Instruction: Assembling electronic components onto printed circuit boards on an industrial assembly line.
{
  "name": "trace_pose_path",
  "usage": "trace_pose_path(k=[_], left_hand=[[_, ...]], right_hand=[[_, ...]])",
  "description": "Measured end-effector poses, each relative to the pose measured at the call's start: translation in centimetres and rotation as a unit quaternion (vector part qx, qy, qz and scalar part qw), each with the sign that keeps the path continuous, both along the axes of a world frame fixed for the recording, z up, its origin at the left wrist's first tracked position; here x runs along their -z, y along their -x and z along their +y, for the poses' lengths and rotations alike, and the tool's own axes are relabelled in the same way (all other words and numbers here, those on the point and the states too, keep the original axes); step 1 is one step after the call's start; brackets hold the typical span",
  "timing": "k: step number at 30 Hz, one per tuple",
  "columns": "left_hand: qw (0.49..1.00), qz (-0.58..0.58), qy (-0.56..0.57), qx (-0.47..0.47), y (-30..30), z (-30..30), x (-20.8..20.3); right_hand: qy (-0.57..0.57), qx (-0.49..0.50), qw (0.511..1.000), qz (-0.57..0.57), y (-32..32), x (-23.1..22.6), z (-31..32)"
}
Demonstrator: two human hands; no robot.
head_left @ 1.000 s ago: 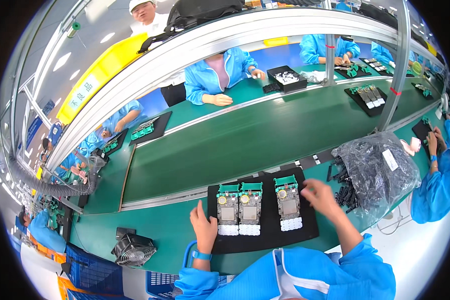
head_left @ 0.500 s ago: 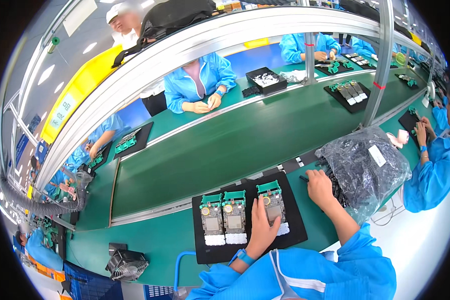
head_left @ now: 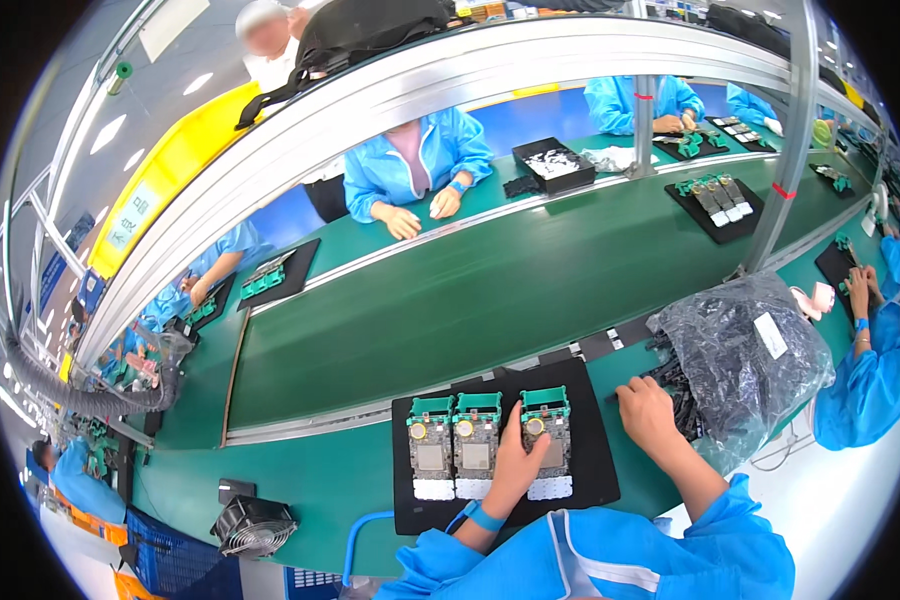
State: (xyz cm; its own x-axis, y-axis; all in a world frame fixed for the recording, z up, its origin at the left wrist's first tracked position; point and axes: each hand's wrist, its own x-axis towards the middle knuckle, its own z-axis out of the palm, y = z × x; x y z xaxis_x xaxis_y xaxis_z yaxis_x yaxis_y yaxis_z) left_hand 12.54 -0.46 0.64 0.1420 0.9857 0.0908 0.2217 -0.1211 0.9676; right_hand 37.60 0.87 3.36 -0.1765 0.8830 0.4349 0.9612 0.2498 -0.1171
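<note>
Three circuit boards with green frames on top and white lower ends lie on a black mat (head_left: 600, 470): the left board (head_left: 431, 460), the middle board (head_left: 477, 458) and the right board (head_left: 558, 462). My left hand (head_left: 515, 462) rests at the left edge of the right board, fingers stretched and thumb apart, covering part of it. Beside the mat, my right hand (head_left: 652, 415) has its fingers curled together at a small black part (head_left: 612, 397), which shows at the fingertips. More small black parts (head_left: 682, 400) lie by the mouth of a clear plastic bag (head_left: 740, 350).
A green conveyor belt (head_left: 390, 320) runs beyond the mat. A black fan (head_left: 255, 525) sits at the left on the bench. Co-workers in blue work across the belt and at right. A metal post (head_left: 782, 190) stands behind the bag.
The view has shifted slightly. My left hand has moved left off the right board's middle to its edge, fingers closer together. My right hand stays beside the mat with the small black part.
</note>
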Motion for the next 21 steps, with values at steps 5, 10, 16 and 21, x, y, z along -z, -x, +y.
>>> trace_pose_path(k=[5, 10, 16, 21], left_hand=[[0.997, -0.069, 0.040, -0.013, -0.9, -0.1, -1.6], [0.996, -0.079, 0.035, -0.015, -1.1, 0.2, -1.3], [0.995, -0.083, -0.032, -0.034, -1.5, 1.0, -1.3], [0.994, -0.091, 0.033, -0.043, -1.9, 1.1, -1.9]], right_hand=[[-0.022, -0.024, 0.996, 0.079, 0.4, -0.3, -0.4], [0.077, -0.020, 0.957, 0.280, -0.1, -1.6, 1.2], [0.102, -0.169, 0.926, 0.323, 4.7, -6.0, 4.6], [0.210, -0.204, 0.919, 0.266, 6.3, -5.7, 7.3]])
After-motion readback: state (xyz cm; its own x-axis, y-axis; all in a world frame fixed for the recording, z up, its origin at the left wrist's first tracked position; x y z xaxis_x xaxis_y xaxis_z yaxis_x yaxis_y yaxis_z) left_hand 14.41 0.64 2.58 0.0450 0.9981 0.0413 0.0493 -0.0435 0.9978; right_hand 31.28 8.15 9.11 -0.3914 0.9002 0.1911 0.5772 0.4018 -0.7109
